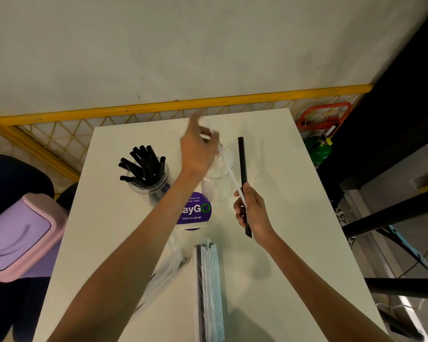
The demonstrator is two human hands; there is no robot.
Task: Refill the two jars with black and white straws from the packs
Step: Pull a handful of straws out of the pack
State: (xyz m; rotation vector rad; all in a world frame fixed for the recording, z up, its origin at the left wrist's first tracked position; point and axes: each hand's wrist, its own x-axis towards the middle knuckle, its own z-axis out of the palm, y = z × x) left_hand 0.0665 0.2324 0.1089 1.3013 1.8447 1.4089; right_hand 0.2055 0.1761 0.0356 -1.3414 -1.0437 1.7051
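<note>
head view looks down on your two bare arms over a white tabletop (269,267). your right hand (251,213) has its fingers closed around a black straw (242,164), which stands nearly upright and pokes out both above and below your grip. a thin white wrapper strip (229,170) runs from that grip up and to the left to your left hand (198,151), which is raised and blurred above the white-straw jar (216,187); its fingers are pinched on the strip's far end, with one finger sticking up. that clear jar holds white straws and stands just right of the black-straw jar (150,178), a clear jar with a loose bunch of black straws fanning out of its mouth. a round purple sticker (195,209) reading "clean as you go" sits on the tabletop just in front of the two jars. nearer to you, a pack of wrapped straws (210,292) lies lengthwise along the tabletop, and crumpled clear plastic (163,275) lies beside it under your left forearm. a pink-lidded bin (17,238) stands off the tabletop's left edge.
</note>
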